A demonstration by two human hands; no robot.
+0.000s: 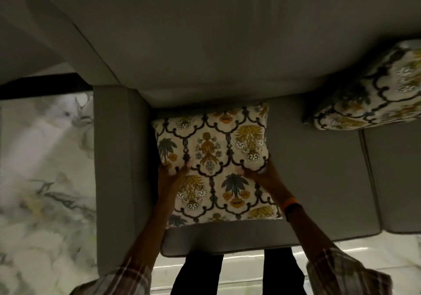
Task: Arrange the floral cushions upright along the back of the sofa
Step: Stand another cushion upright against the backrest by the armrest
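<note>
A floral cushion (pixel 214 155), cream with yellow and blue-grey flowers, lies on the left seat of the grey sofa (pixel 319 169), its far edge against the backrest. My left hand (pixel 170 178) grips its left side and my right hand (pixel 262 176) grips its right side, thumbs on top. A second floral cushion (pixel 373 94) leans tilted against the backrest (pixel 205 55) at the right edge of the view, partly cut off.
The sofa's left armrest (pixel 114 169) stands right beside the held cushion. Pale marble floor (pixel 41 169) lies left of the sofa and in front of it. My legs (pixel 239 274) stand against the seat's front edge. A seam (pixel 369 169) divides the seat cushions.
</note>
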